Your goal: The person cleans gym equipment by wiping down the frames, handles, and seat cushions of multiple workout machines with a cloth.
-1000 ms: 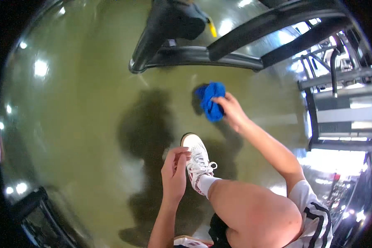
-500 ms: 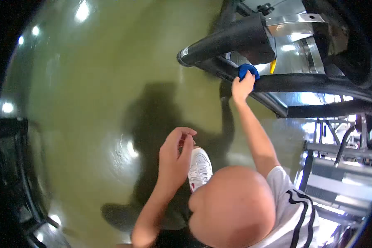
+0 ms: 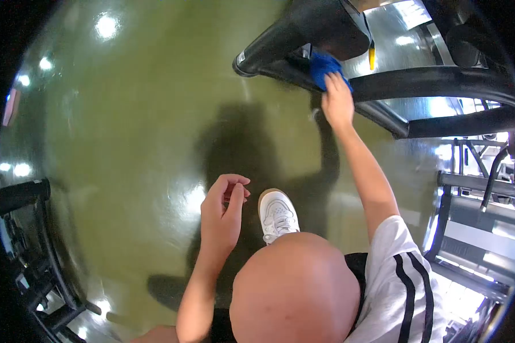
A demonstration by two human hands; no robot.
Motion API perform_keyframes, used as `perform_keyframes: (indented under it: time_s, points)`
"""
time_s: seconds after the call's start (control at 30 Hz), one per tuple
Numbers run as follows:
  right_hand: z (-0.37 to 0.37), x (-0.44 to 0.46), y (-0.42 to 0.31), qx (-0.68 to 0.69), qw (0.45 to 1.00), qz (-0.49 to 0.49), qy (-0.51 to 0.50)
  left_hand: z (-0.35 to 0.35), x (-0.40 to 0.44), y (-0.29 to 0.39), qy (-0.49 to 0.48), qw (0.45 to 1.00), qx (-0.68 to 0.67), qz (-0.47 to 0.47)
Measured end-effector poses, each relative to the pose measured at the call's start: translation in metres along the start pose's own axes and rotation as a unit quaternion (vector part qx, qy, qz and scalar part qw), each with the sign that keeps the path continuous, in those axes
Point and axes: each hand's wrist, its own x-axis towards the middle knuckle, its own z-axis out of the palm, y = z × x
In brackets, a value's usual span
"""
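Observation:
My right hand (image 3: 339,103) presses a crumpled blue cloth (image 3: 324,67) against the black frame (image 3: 292,70) of a machine, near where its bars join. The fingers lie over the cloth's near edge. My left hand (image 3: 224,208) hangs above the floor, left of a white shoe (image 3: 278,214); its fingers are loosely curled, with a gap between thumb and fingers and nothing seen in it. A bent knee (image 3: 297,286) is below the shoe in the picture.
A thick curved black bar (image 3: 435,83) runs right from the frame, with a yellow tab (image 3: 372,57) above it. More equipment (image 3: 469,228) stands at the right. Another black frame (image 3: 46,246) is at the lower left. The green floor (image 3: 126,126) is shiny.
The right hand has carried the blue cloth from over the floor to the machine's frame, then slightly left along it. The left hand stays curled, and the view has shifted.

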Motion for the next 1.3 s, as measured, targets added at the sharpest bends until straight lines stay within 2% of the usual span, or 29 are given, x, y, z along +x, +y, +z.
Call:
perform_keyframes:
  time_s: [0.07,0.13,0.2,0.27,0.4,0.47,0.53,0.67,0.73,0.8,0.87,0.93,1.0,1.03,1.13,1.2,1.27,1.3]
  points:
    - [-0.003,-0.018,0.022,-0.007,0.999,0.036,0.001,-0.001,0.005,-0.006,0.002,1.000,-0.011,0.004]
    - [0.005,-0.018,0.019,-0.005,0.999,0.031,-0.010,0.000,0.007,-0.011,-0.010,1.000,-0.013,0.000]
    - [0.018,-0.009,-0.004,-0.031,0.989,0.133,0.059,0.006,0.009,-0.008,-0.013,1.000,-0.027,-0.005]
    - [0.032,0.013,-0.033,-0.018,0.968,0.241,0.075,0.009,0.010,-0.004,-0.015,1.000,-0.016,0.015]
    - [0.049,0.049,-0.080,0.047,0.987,0.133,0.077,0.010,0.013,-0.001,-0.017,1.000,-0.014,0.020]
    - [0.056,0.063,-0.101,0.114,0.965,0.193,0.135,0.009,0.014,-0.004,-0.011,1.000,0.001,0.010]
    - [0.058,0.066,-0.103,0.111,0.955,0.236,0.142,0.007,0.018,-0.011,-0.008,1.000,-0.004,0.006]
    - [0.053,0.055,-0.100,0.145,0.957,0.172,0.181,0.005,0.021,-0.006,-0.012,0.999,-0.028,0.009]
    - [0.046,0.046,-0.105,0.145,0.968,0.152,0.137,0.004,0.022,-0.008,-0.014,1.000,-0.021,0.005]
    - [0.037,0.043,-0.117,0.132,0.972,0.138,0.136,0.005,0.023,-0.011,-0.014,1.000,-0.016,0.004]
    - [0.031,0.041,-0.129,0.296,0.932,0.204,0.041,0.007,0.023,-0.013,-0.019,1.000,-0.017,-0.016]
    - [0.031,0.044,-0.132,0.315,0.928,0.193,0.040,0.010,0.021,-0.009,-0.019,1.000,-0.015,-0.012]
    - [0.032,0.049,-0.133,0.397,0.897,0.193,0.016,0.011,0.020,-0.006,-0.019,1.000,-0.013,-0.009]
    - [0.008,0.057,-0.139,0.444,0.863,0.235,-0.044,0.011,0.020,-0.005,-0.020,1.000,-0.011,-0.002]
    - [-0.009,0.070,-0.139,0.406,0.885,0.191,0.124,0.010,0.020,-0.007,-0.016,1.000,-0.010,0.010]
    - [-0.033,0.086,-0.140,0.322,0.903,0.106,0.263,0.009,0.021,-0.009,-0.011,1.000,-0.011,0.015]
    - [-0.035,0.086,-0.136,0.290,0.916,0.119,0.251,0.009,0.022,-0.009,-0.007,1.000,-0.010,0.015]
    - [-0.025,0.086,-0.131,0.217,0.942,0.069,0.248,0.010,0.021,-0.009,-0.006,1.000,-0.010,0.015]
